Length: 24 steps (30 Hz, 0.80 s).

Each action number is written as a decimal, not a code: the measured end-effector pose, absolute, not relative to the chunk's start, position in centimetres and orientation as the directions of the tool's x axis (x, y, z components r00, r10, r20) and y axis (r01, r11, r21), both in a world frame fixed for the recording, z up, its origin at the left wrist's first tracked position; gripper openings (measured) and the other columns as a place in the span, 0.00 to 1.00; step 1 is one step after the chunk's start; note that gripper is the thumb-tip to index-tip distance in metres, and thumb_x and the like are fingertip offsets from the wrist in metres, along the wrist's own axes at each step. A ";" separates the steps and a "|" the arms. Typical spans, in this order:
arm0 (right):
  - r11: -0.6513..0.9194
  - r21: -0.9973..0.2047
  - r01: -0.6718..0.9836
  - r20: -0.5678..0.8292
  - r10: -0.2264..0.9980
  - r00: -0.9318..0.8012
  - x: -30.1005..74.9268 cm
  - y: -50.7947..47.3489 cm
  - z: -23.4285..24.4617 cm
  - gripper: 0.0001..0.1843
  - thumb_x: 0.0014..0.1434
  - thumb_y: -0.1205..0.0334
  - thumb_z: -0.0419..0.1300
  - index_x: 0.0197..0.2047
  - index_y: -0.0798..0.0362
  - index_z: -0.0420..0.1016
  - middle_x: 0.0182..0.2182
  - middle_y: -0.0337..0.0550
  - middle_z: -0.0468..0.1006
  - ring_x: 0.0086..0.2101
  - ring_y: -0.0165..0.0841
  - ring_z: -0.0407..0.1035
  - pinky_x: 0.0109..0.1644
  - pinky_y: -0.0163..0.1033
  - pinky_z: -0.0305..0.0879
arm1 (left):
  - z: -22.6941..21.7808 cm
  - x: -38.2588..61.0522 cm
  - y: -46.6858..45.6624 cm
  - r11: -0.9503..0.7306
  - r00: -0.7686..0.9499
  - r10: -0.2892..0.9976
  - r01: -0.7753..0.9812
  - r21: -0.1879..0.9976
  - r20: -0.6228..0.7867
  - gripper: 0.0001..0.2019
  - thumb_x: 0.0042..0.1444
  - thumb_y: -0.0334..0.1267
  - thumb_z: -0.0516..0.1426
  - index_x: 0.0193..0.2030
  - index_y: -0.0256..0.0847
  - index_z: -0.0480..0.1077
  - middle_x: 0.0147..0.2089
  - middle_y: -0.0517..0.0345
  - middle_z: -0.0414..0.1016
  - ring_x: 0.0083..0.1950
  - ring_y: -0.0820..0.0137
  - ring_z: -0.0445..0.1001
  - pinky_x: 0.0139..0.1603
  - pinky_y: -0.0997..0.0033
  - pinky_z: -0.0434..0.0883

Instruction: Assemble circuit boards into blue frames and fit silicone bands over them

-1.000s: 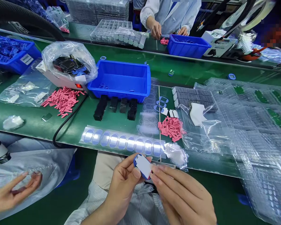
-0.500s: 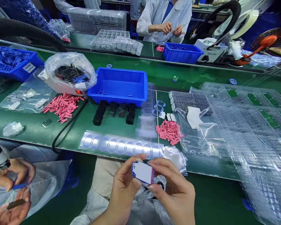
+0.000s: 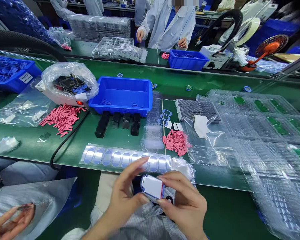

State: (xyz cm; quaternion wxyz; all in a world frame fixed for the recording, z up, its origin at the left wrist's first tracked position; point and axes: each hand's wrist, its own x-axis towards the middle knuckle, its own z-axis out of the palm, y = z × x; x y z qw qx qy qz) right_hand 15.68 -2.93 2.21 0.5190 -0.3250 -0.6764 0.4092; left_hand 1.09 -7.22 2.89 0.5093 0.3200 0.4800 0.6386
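A small blue plastic casing (image 3: pixel 153 186), filled by a flat white-grey rectangular piece with a red strip along its right edge, is held above my lap. My right hand (image 3: pixel 186 203) pinches it at the right side between thumb and fingers. My left hand (image 3: pixel 126 196) is open beside it, index finger raised away and thumb tip close to the casing's lower left; whether the thumb touches cannot be made out. On the bench edge just beyond lies a clear strip of oval blue-rimmed films (image 3: pixel 126 159). A pile of pink strips (image 3: pixel 176 142) lies past my right hand.
A blue bin (image 3: pixel 121 95) stands behind black stacked pieces (image 3: pixel 103 125). Clear trays (image 3: pixel 272 160) with green boards cover the right side. A black cable (image 3: pixel 65 141) hangs over the bench edge. A co-worker's hand (image 3: pixel 13 221) is at lower left; another person (image 3: pixel 170 25) sits opposite.
My left fingers have come off the casing and spread, leaving it in my right hand. The view has shifted slightly. The person opposite has moved their hands apart.
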 end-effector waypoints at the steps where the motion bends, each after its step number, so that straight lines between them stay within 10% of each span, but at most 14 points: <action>1: 0.460 -0.887 0.047 0.432 0.860 -0.270 16.1 -2.8 2.2 0.15 0.52 0.64 0.66 0.45 0.48 0.76 0.34 0.44 0.78 0.34 0.34 0.73 0.36 0.38 0.73 | 3.2 0.4 -7.0 -0.057 -0.239 0.971 -0.205 0.977 0.006 0.22 0.43 0.42 0.66 0.48 0.49 0.76 0.53 0.51 0.77 0.59 0.56 0.67 0.60 0.61 0.60; 6: 0.469 -0.875 0.117 0.407 0.845 -0.347 17.5 -2.7 2.1 0.18 0.47 0.70 0.67 0.43 0.49 0.76 0.31 0.42 0.76 0.31 0.34 0.73 0.33 0.38 0.72 | 4.4 -1.4 -5.8 -0.295 0.009 0.953 0.233 0.926 0.302 0.16 0.43 0.29 0.67 0.39 0.50 0.78 0.44 0.54 0.82 0.51 0.62 0.76 0.64 0.58 0.57; 12: 0.462 -0.877 0.129 0.397 0.850 -0.347 18.2 -3.0 2.4 0.19 0.45 0.73 0.65 0.42 0.49 0.75 0.31 0.41 0.76 0.29 0.33 0.72 0.31 0.37 0.72 | 4.7 -1.7 -4.3 -0.840 0.651 0.525 0.501 0.209 0.549 0.12 0.60 0.29 0.52 0.46 0.32 0.74 0.44 0.43 0.81 0.46 0.62 0.79 0.55 0.58 0.70; 19: 0.525 -0.836 0.162 0.440 0.816 -0.374 18.6 -2.0 3.5 0.16 0.43 0.71 0.67 0.38 0.51 0.76 0.28 0.42 0.76 0.27 0.31 0.71 0.29 0.35 0.70 | 4.7 -1.7 -4.6 -0.811 0.711 0.585 0.515 0.278 0.390 0.17 0.59 0.30 0.53 0.55 0.37 0.68 0.51 0.45 0.77 0.55 0.62 0.74 0.62 0.54 0.62; 24: 0.502 -0.850 0.156 0.409 0.818 -0.405 18.5 -1.3 3.1 0.17 0.45 0.71 0.67 0.40 0.49 0.76 0.31 0.41 0.78 0.30 0.31 0.73 0.34 0.35 0.71 | 4.0 -0.8 -5.5 -0.581 0.353 0.814 0.522 0.625 0.462 0.19 0.60 0.30 0.53 0.57 0.49 0.67 0.49 0.49 0.79 0.52 0.62 0.76 0.59 0.59 0.66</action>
